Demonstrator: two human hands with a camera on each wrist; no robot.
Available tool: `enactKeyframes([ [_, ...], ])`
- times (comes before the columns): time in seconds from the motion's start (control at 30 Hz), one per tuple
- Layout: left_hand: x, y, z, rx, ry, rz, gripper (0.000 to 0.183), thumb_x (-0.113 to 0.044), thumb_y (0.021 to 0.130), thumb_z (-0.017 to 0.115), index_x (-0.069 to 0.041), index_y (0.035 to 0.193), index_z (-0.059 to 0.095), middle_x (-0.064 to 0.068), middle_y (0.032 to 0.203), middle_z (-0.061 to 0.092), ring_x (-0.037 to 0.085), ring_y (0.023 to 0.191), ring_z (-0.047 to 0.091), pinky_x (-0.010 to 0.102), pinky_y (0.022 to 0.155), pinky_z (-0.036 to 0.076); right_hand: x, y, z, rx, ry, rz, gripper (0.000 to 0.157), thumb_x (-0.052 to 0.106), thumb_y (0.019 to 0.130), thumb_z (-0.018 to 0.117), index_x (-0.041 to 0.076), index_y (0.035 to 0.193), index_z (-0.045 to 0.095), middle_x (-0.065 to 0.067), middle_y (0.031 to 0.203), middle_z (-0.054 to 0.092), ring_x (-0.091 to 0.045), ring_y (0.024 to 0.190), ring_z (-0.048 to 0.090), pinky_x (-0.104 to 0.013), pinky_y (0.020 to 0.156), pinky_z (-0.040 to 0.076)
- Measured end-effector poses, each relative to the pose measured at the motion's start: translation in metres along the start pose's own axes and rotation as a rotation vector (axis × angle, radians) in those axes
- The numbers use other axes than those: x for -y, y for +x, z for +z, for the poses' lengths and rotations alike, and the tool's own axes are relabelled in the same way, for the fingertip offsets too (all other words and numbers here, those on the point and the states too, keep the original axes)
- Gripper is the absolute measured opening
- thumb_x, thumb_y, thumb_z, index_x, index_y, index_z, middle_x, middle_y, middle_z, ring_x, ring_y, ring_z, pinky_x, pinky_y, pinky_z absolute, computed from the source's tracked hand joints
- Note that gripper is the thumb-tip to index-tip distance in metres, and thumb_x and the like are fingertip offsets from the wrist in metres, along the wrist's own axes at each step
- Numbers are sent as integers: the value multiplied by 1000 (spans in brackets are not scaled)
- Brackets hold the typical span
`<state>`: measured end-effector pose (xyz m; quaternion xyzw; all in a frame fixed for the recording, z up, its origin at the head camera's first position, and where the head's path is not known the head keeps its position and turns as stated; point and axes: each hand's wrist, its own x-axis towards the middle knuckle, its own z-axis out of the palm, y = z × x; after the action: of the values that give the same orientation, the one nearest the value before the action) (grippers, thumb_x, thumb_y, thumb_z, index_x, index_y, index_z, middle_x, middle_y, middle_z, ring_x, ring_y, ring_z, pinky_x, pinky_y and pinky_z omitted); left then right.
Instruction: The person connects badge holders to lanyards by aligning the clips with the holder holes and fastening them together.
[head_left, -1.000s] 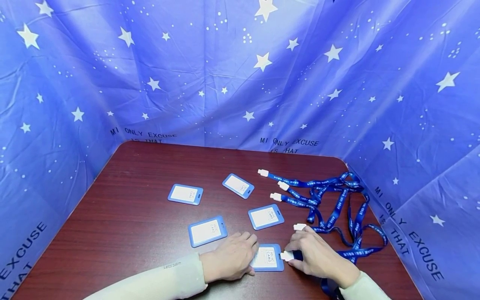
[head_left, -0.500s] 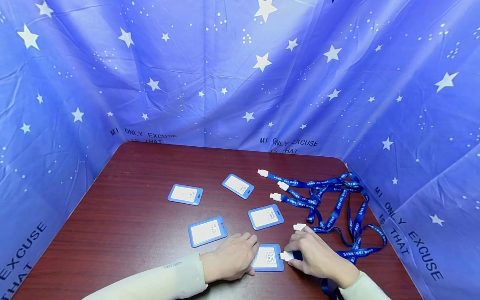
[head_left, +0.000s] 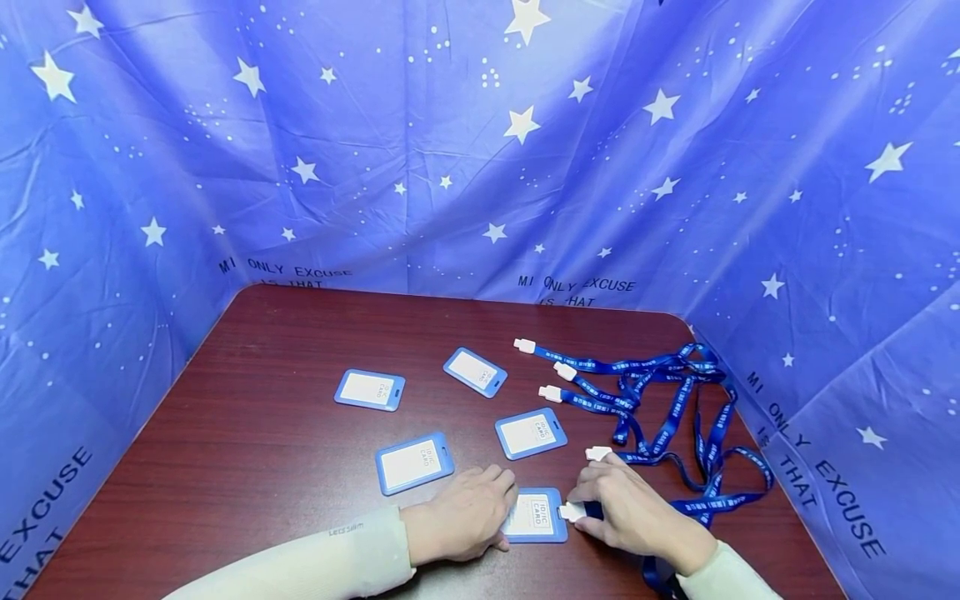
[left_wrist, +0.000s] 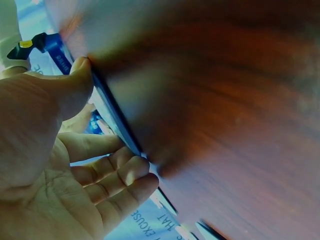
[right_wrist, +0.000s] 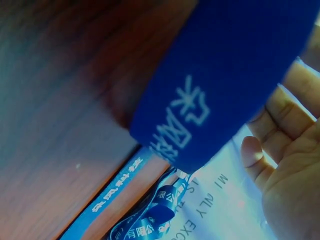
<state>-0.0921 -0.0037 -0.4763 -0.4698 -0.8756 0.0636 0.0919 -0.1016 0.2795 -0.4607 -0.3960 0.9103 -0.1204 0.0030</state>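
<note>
My left hand [head_left: 467,512] grips the left end of a blue ID card holder [head_left: 546,517] that lies on the table. In the left wrist view, the thumb [left_wrist: 80,82] and fingers [left_wrist: 127,180] are spread along opposite parts of the holder's edge. My right hand [head_left: 633,510] pinches the white plastic clip [head_left: 573,512] of a blue lanyard, whose tip sits right at the holder's slotted end. The lanyard strap [right_wrist: 215,85] with white lettering fills much of the right wrist view. Another white clip [head_left: 598,454] lies just beyond the right fingers.
Several more blue card holders [head_left: 412,463] lie flat on the dark red-brown table [head_left: 247,433], left of and beyond the hands. Tangled blue lanyards [head_left: 675,417] cover the table's right side, their white clips [head_left: 551,393] pointing left. A blue star-print curtain [head_left: 405,150] encloses the table.
</note>
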Motion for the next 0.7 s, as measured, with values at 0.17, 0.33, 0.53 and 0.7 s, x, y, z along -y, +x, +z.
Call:
enactKeyframes([
  [0.17, -1, 0, -1, 10, -2, -1, 58, -65, 84, 71, -16, 116, 66, -6, 98, 54, 10, 90, 53, 23, 76, 47, 1, 0, -1, 26, 6, 9, 14, 28, 85, 84, 25, 97, 80, 21, 88, 62, 1, 86, 55, -37, 81, 44],
  [0.33, -2, 0, -1, 17, 0, -5, 58, -65, 85, 71, -16, 116, 66, -6, 98, 54, 10, 90, 53, 23, 74, 47, 1, 0, -1, 45, 16, 9, 13, 27, 86, 83, 24, 99, 80, 20, 90, 63, 0, 87, 55, -37, 81, 44],
  [0.53, -2, 0, 1, 4, 4, -6, 60, -66, 84, 71, -16, 117, 66, -6, 98, 55, 10, 90, 53, 23, 72, 47, -1, -1, 1, 22, 5, -19, 13, 27, 86, 83, 23, 99, 80, 20, 91, 63, -1, 87, 55, -35, 81, 44],
  [0.7, -3, 1, 2, 1, 24, -4, 61, -67, 84, 70, -16, 117, 66, -6, 100, 55, 10, 91, 53, 22, 72, 47, 0, -1, 3, 16, 9, -31, 13, 28, 87, 83, 23, 99, 80, 20, 92, 63, 0, 88, 55, -34, 81, 45],
])
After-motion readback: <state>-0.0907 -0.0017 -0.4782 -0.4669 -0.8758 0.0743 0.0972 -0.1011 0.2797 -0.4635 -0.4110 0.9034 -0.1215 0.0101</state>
